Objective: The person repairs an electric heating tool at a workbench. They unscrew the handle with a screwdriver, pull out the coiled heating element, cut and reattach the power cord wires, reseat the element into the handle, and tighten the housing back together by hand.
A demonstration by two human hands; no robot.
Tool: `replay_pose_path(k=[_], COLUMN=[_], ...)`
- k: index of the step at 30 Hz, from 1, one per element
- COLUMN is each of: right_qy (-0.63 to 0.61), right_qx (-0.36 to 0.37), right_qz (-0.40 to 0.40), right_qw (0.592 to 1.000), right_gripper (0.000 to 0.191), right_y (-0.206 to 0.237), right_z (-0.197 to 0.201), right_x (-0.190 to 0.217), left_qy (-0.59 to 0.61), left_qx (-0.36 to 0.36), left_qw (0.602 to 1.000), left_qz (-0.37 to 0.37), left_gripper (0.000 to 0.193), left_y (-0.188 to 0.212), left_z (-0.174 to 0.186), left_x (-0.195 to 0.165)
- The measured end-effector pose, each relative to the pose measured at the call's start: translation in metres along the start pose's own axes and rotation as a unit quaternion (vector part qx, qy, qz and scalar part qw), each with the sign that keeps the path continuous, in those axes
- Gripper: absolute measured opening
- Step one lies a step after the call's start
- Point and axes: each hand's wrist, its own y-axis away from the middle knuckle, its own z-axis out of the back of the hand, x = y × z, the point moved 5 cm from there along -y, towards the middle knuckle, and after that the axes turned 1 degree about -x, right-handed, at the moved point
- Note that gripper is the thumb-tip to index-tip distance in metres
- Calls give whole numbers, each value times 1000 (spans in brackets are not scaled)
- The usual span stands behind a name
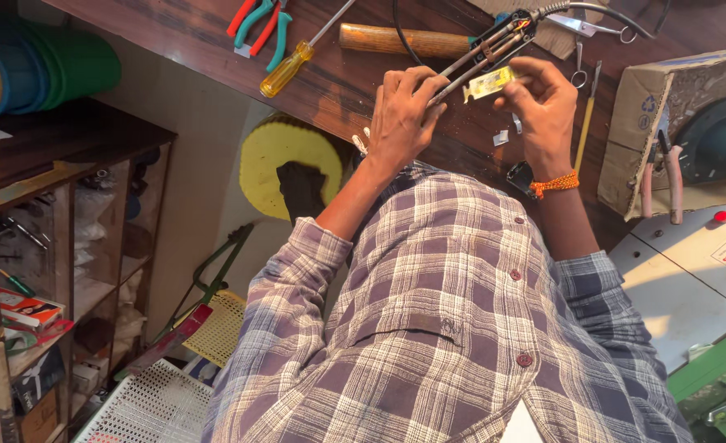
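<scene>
My left hand point(401, 111) grips a bundle of thin metal rods and wires point(494, 45) that ends in a black cable at the top. My right hand point(546, 105), with an orange band on its wrist, pinches a small yellow strip point(489, 83) against those rods. Both hands hover just over the dark wooden tabletop point(338, 90). Small white scraps point(502, 136) lie on the wood below the hands.
A yellow-handled screwdriver point(296, 69), red and teal pliers point(258, 25), a wooden handle point(396, 39) and scissors point(583, 51) lie on the table. A cardboard box point(654, 123) with pink-handled pliers point(662, 182) stands at right. Shelves point(43, 271) fill the left.
</scene>
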Motion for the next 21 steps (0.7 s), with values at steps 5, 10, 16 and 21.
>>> replay_pose_path(k=[5,10,16,21], right_qy=[-13,40,138,183], right_qx=[21,12,-28,-10], right_qz=[-14,-4,78,133], right_qw=[1000,999,987,974], right_gripper=[32,28,19,18], right_y=[0,-1,-10,-17], right_z=[-1,-6,-6,-14], right_x=[-5,2,13,20], left_qy=[296,299,187,149], left_qx=[170,96,43,5], left_qw=[911,933,962,974], left_qz=[231,178,193,171], left_gripper=[55,33,18,17], left_y=[3,-5,-10,-15], left_z=[-31,-33,-21,-6], left_x=[25,29,38,44])
